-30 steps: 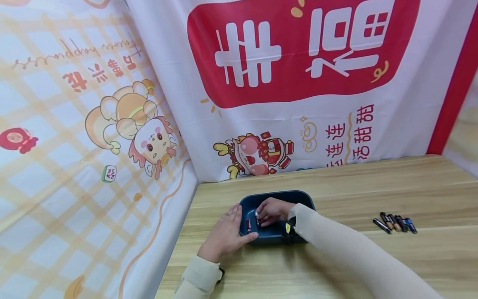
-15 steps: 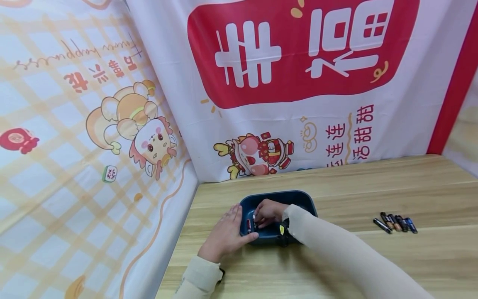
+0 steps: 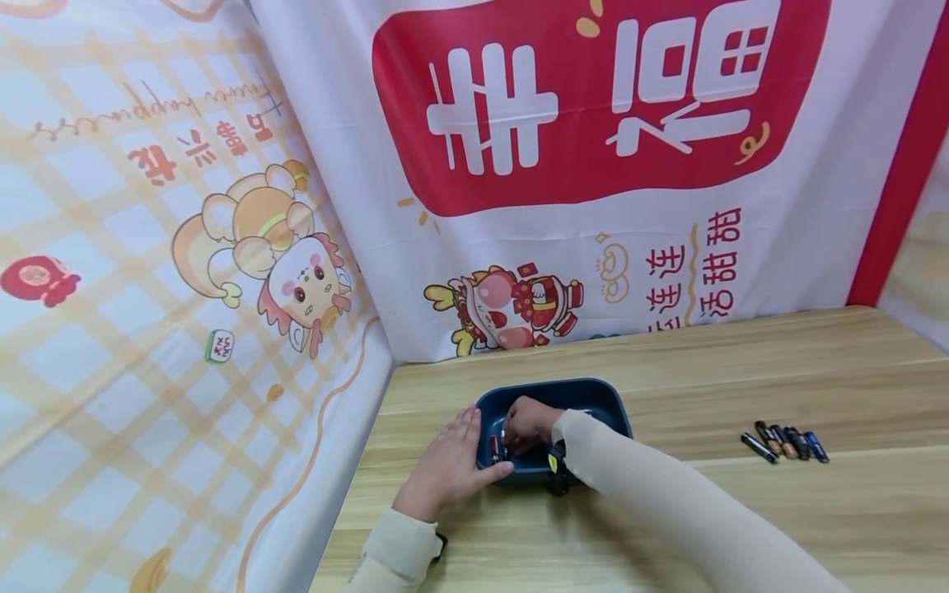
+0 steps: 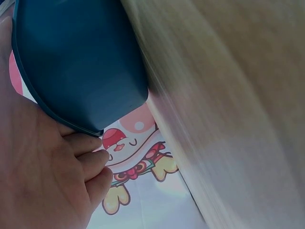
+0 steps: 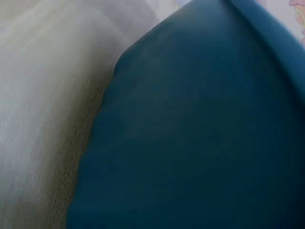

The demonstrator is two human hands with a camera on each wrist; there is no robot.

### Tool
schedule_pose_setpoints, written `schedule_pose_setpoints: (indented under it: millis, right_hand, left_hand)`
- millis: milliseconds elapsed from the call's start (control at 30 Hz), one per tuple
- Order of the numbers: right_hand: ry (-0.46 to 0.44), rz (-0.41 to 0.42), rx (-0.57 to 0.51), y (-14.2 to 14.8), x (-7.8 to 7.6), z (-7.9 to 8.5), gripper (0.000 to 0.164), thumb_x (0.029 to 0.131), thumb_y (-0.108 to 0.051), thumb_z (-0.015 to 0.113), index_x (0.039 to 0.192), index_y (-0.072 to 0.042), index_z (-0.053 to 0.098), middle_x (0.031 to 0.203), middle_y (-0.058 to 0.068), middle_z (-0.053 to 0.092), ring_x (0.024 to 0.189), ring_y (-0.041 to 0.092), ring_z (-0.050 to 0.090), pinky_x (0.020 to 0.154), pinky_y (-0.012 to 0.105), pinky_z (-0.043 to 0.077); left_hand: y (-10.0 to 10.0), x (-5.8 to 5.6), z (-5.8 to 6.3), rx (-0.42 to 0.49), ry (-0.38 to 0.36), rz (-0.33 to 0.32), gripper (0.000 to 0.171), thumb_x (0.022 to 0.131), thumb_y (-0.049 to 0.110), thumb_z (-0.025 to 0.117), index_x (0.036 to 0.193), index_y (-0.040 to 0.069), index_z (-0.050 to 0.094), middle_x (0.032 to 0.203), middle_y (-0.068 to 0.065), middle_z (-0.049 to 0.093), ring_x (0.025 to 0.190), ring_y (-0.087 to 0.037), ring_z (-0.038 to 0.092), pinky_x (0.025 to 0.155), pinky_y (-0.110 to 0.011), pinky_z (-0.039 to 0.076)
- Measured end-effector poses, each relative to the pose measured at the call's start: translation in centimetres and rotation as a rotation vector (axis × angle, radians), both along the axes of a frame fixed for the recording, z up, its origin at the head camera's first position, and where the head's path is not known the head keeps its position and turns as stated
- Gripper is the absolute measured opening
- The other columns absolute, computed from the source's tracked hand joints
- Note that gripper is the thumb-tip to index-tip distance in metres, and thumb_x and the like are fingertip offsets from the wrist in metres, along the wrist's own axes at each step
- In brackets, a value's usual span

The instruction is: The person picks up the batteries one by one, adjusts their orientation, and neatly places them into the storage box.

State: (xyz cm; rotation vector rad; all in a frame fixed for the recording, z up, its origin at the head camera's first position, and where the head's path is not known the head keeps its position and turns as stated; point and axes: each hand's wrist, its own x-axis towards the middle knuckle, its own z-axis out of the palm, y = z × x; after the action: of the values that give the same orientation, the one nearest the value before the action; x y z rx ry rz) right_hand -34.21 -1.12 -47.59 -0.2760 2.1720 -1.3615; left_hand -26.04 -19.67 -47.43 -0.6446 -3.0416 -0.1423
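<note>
While cloth [image 3: 593, 177] reads "幸福", the right grip [image 3: 529, 422] pinches a battery [image 3: 505, 435]; the left grip [image 3: 447, 461], spread, touches a bin [image 3: 567, 391].

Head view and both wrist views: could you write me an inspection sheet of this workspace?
Surface: wood-grain table.
Job's things: dark blue tray on it; red battery inside; second battery beside the right hand; battery group right of the tray.
Clutter: nothing seen.
Hands: left hand touches the tray's left end; right hand reaches inside, grip unclear.
Cables: nothing seen.
Surroundings: printed hangings behind and at left.
</note>
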Motion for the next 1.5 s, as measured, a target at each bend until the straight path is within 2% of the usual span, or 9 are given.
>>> schedule_pose_setpoints:
  millis: [433,767,933,1133,1367,1500]
  right_hand:
    - [0.066,0.000,0.079,-0.2,0.2,-0.6,0.004,0.086,0.001,0.068,0.083,0.001,0.070,0.080,0.012,0.067,0.070,0.023,0.067,0.063,0.034,0.058]
    - [0.066,-0.001,0.096,-0.4,0.0,-1.0,0.006,0.086,0.002,0.068,0.082,0.000,0.070,0.080,0.012,0.067,0.069,0.025,0.067,0.061,0.035,0.058]
    - [0.070,-0.003,0.107,0.0,-0.1,-0.3,0.006,0.087,0.002,0.068,0.092,0.000,0.070,0.085,0.012,0.066,0.072,0.025,0.067,0.063,0.035,0.058]
    - [0.036,0.005,0.063,1.7,-0.3,0.5,0.030,0.084,0.003,0.070,0.113,0.004,0.063,0.092,0.014,0.063,0.078,0.026,0.067,0.067,0.037,0.058]
    - [0.015,0.112,0.047,4.3,0.5,2.3,0.029,0.088,-0.001,0.070,0.115,0.004,0.064,0.093,0.013,0.066,0.082,0.026,0.068,0.073,0.039,0.058]
    - [0.002,0.115,0.007,5.8,1.0,3.3,0.030,0.089,-0.001,0.069,0.117,0.006,0.062,0.094,0.014,0.068,0.084,0.027,0.069,0.072,0.039,0.058]
  left_hand:
    - [0.2,0.1,-0.1,0.008,-0.006,-0.003,0.106,0.086,0.078,0.039,0.154,0.001,0.016,0.160,-0.014,0.016,0.146,-0.028,0.014,0.116,-0.042,0.017]
    - [0.2,0.1,-0.6,0.022,-0.015,0.006,0.106,0.087,0.078,0.039,0.154,-0.001,0.016,0.160,-0.015,0.015,0.146,-0.028,0.013,0.116,-0.044,0.018]
    - [0.1,-0.1,-0.4,0.030,-0.018,0.013,0.106,0.086,0.079,0.037,0.155,0.001,0.015,0.160,-0.013,0.014,0.147,-0.027,0.013,0.116,-0.044,0.018]
    - [0.0,-0.2,0.1,0.026,0.009,0.008,0.106,0.086,0.078,0.040,0.154,-0.001,0.019,0.159,-0.016,0.018,0.146,-0.028,0.015,0.115,-0.044,0.019]
    - [0.2,-0.1,0.2,0.021,0.003,0.001,0.107,0.086,0.079,0.040,0.154,-0.001,0.019,0.159,-0.016,0.019,0.146,-0.028,0.017,0.115,-0.045,0.020]
    - [0.3,-0.1,0.1,0.017,-0.004,0.008,0.108,0.085,0.079,0.039,0.154,0.000,0.018,0.159,-0.015,0.018,0.146,-0.028,0.015,0.115,-0.044,0.019]
